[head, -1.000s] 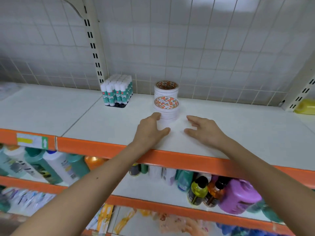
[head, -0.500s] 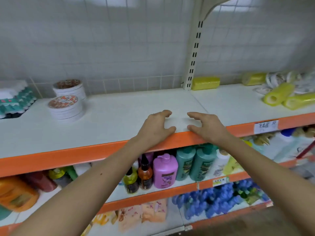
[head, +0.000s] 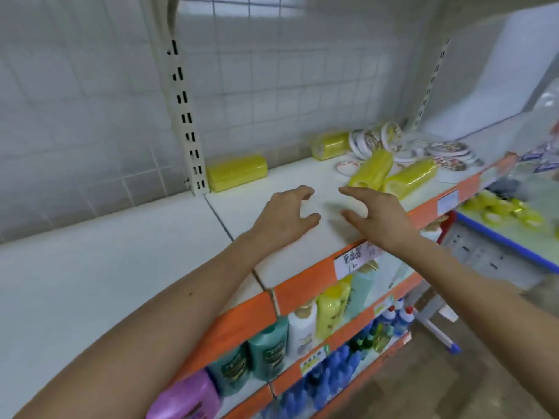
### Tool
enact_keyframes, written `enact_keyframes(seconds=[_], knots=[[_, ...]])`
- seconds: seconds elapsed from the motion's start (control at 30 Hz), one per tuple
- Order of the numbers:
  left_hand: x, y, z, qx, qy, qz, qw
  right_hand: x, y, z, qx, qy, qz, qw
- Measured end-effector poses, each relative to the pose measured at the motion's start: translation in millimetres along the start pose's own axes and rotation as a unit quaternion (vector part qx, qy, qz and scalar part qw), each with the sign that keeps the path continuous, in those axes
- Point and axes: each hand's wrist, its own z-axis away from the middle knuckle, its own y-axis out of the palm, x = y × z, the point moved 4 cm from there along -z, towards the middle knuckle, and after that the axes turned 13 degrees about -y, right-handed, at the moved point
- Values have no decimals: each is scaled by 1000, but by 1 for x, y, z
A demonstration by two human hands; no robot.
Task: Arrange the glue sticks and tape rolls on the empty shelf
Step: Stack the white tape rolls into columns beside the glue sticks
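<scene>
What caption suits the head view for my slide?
Both empty hands, left hand and right hand, reach toward yellow plastic-wrapped tape packs.

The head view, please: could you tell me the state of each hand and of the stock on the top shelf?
left hand: open, empty, over the shelf
right hand: open, empty
yellow sleeves: two lying on their sides, touching
yellow pack: lying by the back wall
loose tape rolls: in a jumbled pile
top shelf: left part bare

Shelf, white top with orange front edge, as I see it: four yellow wrapped packs, two by the back wall, two lying forward; a loose pile of tape rolls at far right.
</scene>
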Motion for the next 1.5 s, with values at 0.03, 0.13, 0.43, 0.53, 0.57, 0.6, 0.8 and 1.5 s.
enact_keyframes(seconds=[0.03,0.13,0.43,0.53,0.57,0.6,0.8,1.5], knots=[[-10,4,-15,2,11,1,1000,-13,-8,-5,-14,6,7,1000],[-38,19,-55,6,38,10,999,-53,-30,-16,-50,31,15,998],[-123,82,-153,-14,70,6,997,-189,-66,-34,-75,72,-1,995],[-155,107,-186,-34,73,0,997,-241,-81,-42,-73,73,-9,995],[-167,116,-197,-33,67,-5,997,-260,-88,-45,-68,76,-11,995],[-177,124,-208,-30,57,-14,998,-278,-92,-48,-60,78,-6,995],[-216,164,-263,-21,-12,-75,997,-365,-108,-68,-5,89,-21,996],[-228,205,-309,51,-70,-122,989,-417,-116,-90,65,1,-10,998]])
